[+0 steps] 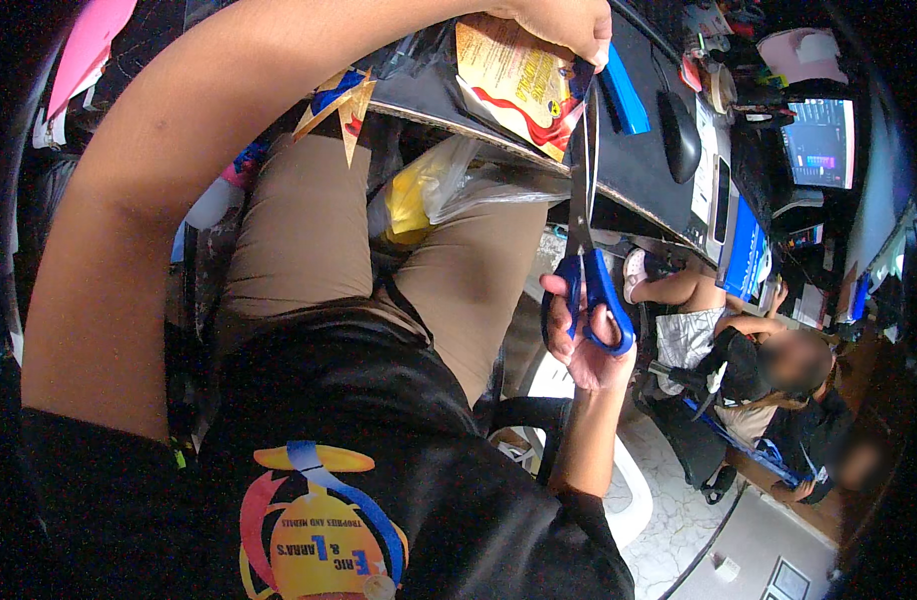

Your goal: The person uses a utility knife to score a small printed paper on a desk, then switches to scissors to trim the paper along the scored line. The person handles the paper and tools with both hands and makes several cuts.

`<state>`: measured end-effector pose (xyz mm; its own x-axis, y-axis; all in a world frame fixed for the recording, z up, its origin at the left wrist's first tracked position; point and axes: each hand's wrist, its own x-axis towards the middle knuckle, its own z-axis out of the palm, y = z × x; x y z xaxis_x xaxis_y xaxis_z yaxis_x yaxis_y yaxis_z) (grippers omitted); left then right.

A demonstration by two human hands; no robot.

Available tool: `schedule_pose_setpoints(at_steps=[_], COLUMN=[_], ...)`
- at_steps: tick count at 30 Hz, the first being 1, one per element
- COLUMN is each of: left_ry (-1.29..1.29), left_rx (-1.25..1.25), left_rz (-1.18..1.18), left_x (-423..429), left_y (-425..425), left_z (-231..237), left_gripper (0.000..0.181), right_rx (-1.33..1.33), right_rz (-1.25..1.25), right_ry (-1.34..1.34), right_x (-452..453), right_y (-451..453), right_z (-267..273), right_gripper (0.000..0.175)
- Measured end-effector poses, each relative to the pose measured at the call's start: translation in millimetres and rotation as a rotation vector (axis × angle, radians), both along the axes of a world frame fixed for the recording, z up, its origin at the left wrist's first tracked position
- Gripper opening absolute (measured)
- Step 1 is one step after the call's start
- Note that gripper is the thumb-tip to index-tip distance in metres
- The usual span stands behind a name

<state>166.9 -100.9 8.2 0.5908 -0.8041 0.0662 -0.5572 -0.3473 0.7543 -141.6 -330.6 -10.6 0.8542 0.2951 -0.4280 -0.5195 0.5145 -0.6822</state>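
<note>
My right hand (590, 360) has its fingers through the blue handles of a pair of scissors (581, 206). The scissor blades point away from me and lie along the right edge of a printed sheet (518, 82). This sheet is gold with a red wavy band and bears writing. At its far right corner, my left hand (571, 26) pinches it; part of that hand is cut off by the top of the view. Beneath the sheet is the near edge of a dark desk (623, 169). Right beside the left fingertips lies a blue bar-shaped object (627, 94).
A gold and blue pointed cut-off (346, 109) hangs near my left forearm. Between my legs is a clear plastic bag (421, 191) with yellow contents. A black computer mouse (680, 139) and a phone (719, 199) lie on the right. Two people sit beyond, one person (728, 352) nearer.
</note>
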Motion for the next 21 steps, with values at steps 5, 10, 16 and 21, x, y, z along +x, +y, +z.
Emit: schedule_pose_setpoints(at_steps=[5,10,16,21], left_ry=[-0.01,-0.037,-0.026,-0.026], left_rx=[0.005,-0.009,0.011,-0.011], left_rz=[0.005,0.004,0.001,0.0], left_x=[-1,-1,-1,0], left_y=[-1,-1,-1,0], left_z=[1,0,1,0], left_gripper=[0.025,0.026,0.027,0.026], right_rx=[-0.052,-0.139,-0.216,-0.293], right_rz=[0.013,0.023,0.031,0.033], right_ry=[0.02,-0.01,-0.041,-0.076], right_x=[-12,-15,-16,-14], right_y=[-1,0,0,1], right_z=[3,2,3,4], right_gripper=[0.07,0.068,0.061,0.06])
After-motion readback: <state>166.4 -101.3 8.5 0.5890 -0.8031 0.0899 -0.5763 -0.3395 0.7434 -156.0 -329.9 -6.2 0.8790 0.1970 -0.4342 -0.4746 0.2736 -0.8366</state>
